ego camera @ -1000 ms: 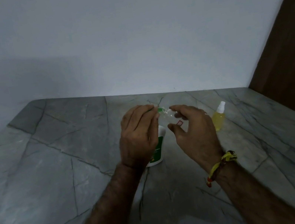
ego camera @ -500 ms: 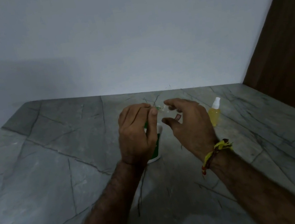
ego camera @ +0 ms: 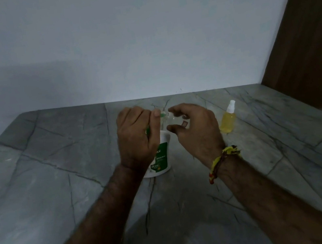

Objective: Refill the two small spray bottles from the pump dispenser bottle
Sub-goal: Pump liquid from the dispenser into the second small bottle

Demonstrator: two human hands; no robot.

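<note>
The grey, dark-veined stone bench [ego camera: 59,181] carries everything, and its far edge runs along a pale wall.

On it, about midway along and nearer the far edge than the near one, stands the white pump dispenser bottle with a green label [ego camera: 160,160]. It is upright, its long axis vertical, and its top is hidden behind the left hand, so which way the spout faces cannot be told.

The left hand [ego camera: 137,138] is curled in front of the dispenser's top, thumb and fingers pinching a small green-tipped part at the neck of the clear bottle. This looks like unscrewing or steadying the cap above the dispenser, so that filling can follow.

The right hand [ego camera: 196,128], with a yellow and red thread band [ego camera: 224,159] at the wrist, grasps the small clear spray bottle [ego camera: 171,119] between thumb and curled fingers. The bottle lies roughly level, its long axis running left to right and its neck towards the left hand; blur hides finer detail.

Nearer the bench's right edge stands the 2nd small spray bottle, holding yellow liquid under a white nozzle [ego camera: 228,118], upright, untouched and well apart from both hands.
</note>
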